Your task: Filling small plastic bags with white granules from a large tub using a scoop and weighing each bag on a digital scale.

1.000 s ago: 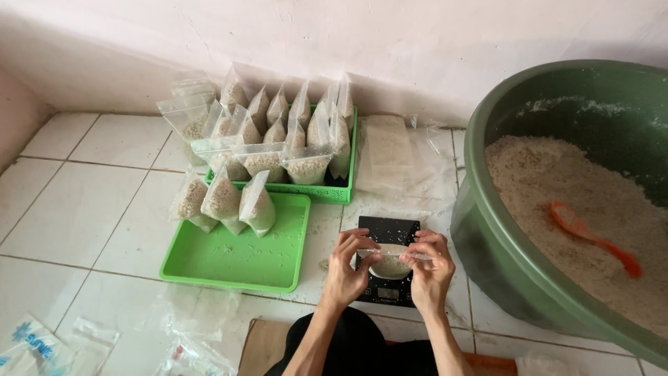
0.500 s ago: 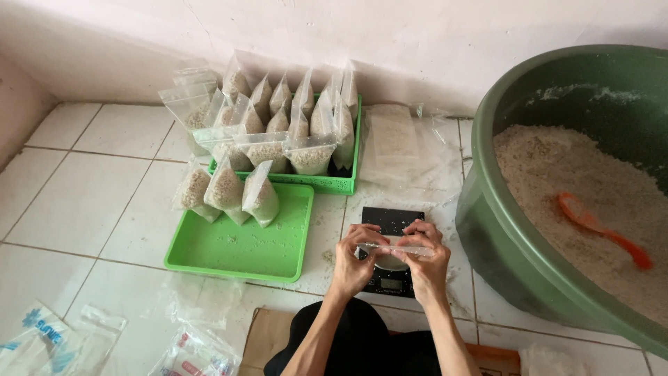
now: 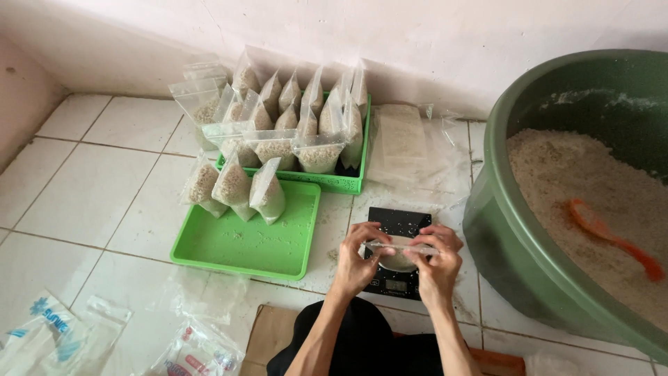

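Here the left hand (image 3: 356, 259) and right hand (image 3: 438, 263) are close together, both pinching the top edge of a small clear bag (image 3: 399, 252) of grain. It rests between them on a black scale (image 3: 398, 251); a green tray (image 3: 243, 244) lies to their left, a big green tub (image 3: 508, 237) to their right.

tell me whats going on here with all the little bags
A person sits on the tiled floor, both hands pinching the top edge of a small clear bag of grain that rests on a black scale; the left hand and right hand are at either end. Filled bags stand in a green basket and on a green tray. A big green tub of grain with an orange scoop sits to the right.
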